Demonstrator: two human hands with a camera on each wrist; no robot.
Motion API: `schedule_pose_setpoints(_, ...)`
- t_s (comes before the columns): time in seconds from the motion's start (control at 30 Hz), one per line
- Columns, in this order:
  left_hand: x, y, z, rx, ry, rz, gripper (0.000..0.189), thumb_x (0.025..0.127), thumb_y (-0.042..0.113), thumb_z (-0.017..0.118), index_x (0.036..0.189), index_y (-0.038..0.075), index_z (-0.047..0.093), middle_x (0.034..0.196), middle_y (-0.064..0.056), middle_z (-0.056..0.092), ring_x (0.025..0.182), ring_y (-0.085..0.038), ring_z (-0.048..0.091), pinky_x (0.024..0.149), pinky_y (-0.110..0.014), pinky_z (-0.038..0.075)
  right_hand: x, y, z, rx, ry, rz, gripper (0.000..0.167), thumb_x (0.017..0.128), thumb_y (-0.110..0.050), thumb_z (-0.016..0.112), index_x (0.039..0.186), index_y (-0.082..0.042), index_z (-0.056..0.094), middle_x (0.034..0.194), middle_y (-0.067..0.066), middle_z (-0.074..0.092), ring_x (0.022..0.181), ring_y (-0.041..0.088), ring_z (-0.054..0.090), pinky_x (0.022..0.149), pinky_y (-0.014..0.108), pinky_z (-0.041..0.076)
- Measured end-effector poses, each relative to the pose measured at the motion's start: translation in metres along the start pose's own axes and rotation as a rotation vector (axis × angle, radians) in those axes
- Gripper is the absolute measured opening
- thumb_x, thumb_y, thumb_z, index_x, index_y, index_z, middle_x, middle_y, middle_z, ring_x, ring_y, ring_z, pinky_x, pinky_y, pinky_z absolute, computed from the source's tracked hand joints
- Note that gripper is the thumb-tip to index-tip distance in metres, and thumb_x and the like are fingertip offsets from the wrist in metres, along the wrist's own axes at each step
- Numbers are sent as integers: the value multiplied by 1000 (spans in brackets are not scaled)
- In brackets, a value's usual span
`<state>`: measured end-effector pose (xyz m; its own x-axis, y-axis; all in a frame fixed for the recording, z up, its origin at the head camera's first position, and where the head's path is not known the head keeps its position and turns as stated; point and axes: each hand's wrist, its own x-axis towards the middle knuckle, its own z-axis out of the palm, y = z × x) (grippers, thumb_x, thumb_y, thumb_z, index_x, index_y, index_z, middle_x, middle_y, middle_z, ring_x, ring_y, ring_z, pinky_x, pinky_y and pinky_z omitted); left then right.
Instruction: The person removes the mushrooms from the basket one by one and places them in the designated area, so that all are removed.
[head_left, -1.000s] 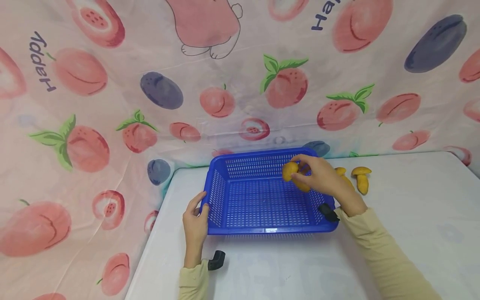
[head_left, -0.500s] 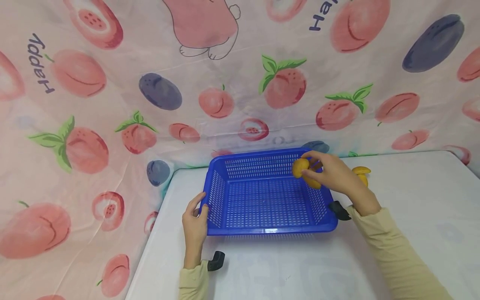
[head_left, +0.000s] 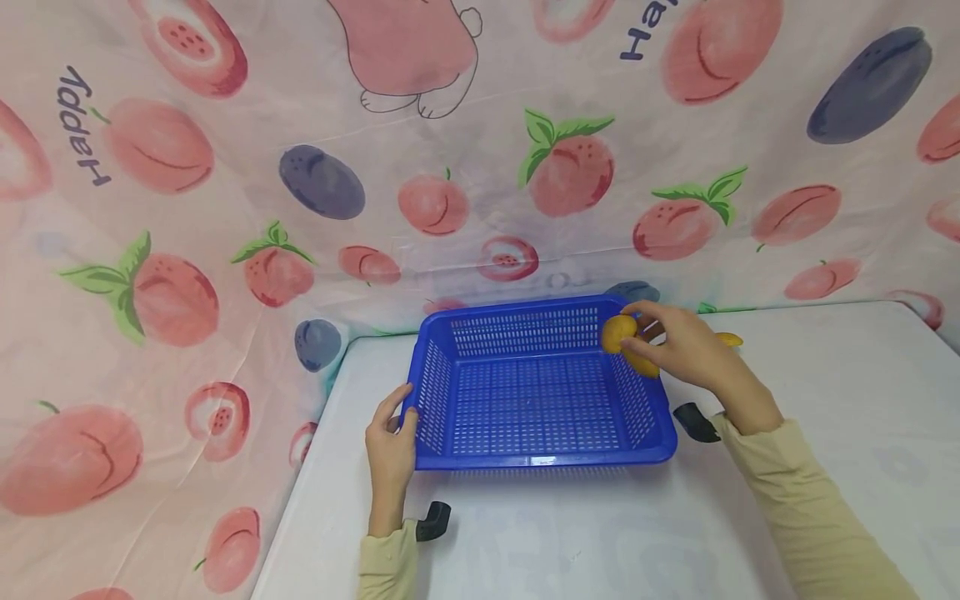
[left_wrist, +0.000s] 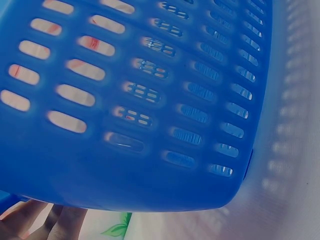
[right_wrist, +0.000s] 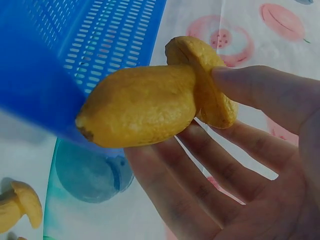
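A blue plastic basket (head_left: 536,408) with slotted walls stands on the white table, and nothing lies inside it. My left hand (head_left: 390,454) holds its left rim; in the left wrist view a few fingers (left_wrist: 67,222) show beneath the basket wall. My right hand (head_left: 693,354) pinches a yellow mushroom (head_left: 618,335) above the basket's right side. The right wrist view shows the thumb on the mushroom's cap (right_wrist: 202,82), with the thick stem pointing toward the basket. Past my right hand, another yellow mushroom (head_left: 730,339) lies on the table, mostly hidden by the hand.
Behind the table (head_left: 847,400) hangs a fruit-printed cloth (head_left: 480,150), close to the basket's back rim. A black piece (head_left: 697,422) sits at my right wrist and a similar black piece (head_left: 433,522) at my left.
My right hand has moved right with the mushroom, from over the basket's inside to its right rim. It now covers more of the mushrooms on the table. My left hand has stayed put.
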<state>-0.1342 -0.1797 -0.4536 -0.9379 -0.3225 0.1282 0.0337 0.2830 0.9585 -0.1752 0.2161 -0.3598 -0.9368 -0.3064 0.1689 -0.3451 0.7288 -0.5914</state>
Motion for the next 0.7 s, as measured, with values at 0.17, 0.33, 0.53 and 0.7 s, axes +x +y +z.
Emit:
schedule_pose_setpoints(0.17,0,-1,0,10,2,-2,38,97,4,54,133,12,64,144,-8,55,98,-31,65,72,-19,51,-3,4,-2,-2,-1,4,41,94,-17,67,126,6,57,102,22,69,93,38,68,79,51,56)
schedule_pose_setpoints(0.33,1,-1,0,3,3,-4,38,96,3,54,132,12,64,143,-7,56,97,-32,65,72,-20,51,-6,7,-4,12,1,22,42,95,-19,66,128,6,56,104,24,69,95,40,68,81,53,55)
schedule_pose_setpoints(0.53,2,-1,1,3,6,-13,38,96,4,55,131,13,65,143,-5,56,98,-31,65,74,-20,51,-10,11,-5,22,19,41,42,96,-19,65,129,5,56,106,26,68,97,42,67,79,53,55)
schedule_pose_setpoints(0.7,1,0,1,11,8,-16,38,96,4,55,132,13,65,143,-5,56,100,-31,64,75,-18,50,-15,15,-7,12,21,74,41,97,-20,64,128,4,55,108,27,67,99,45,65,74,49,58)
